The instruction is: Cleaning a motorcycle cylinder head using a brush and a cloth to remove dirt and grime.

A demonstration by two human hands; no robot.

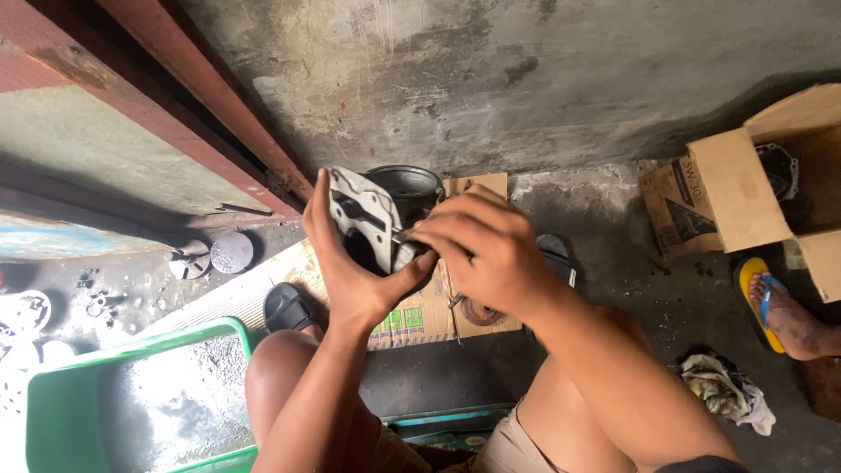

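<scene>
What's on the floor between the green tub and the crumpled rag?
In the head view, between the green tub and the crumpled rag are the person's own bare knees and forearms, with dark floor under them.

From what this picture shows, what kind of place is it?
Probably a small, informal repair workshop on a bare concrete floor. The left hand holds a metal engine part with a gasket, loose pistons lie on the ground, and an open cardboard box holds another metal part.

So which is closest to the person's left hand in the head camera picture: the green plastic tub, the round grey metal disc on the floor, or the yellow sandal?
From the left hand:
1. Round grey metal disc, on the floor to its left.
2. Green plastic tub, lower left.
3. Yellow sandal, far right, on another person's foot.
</scene>
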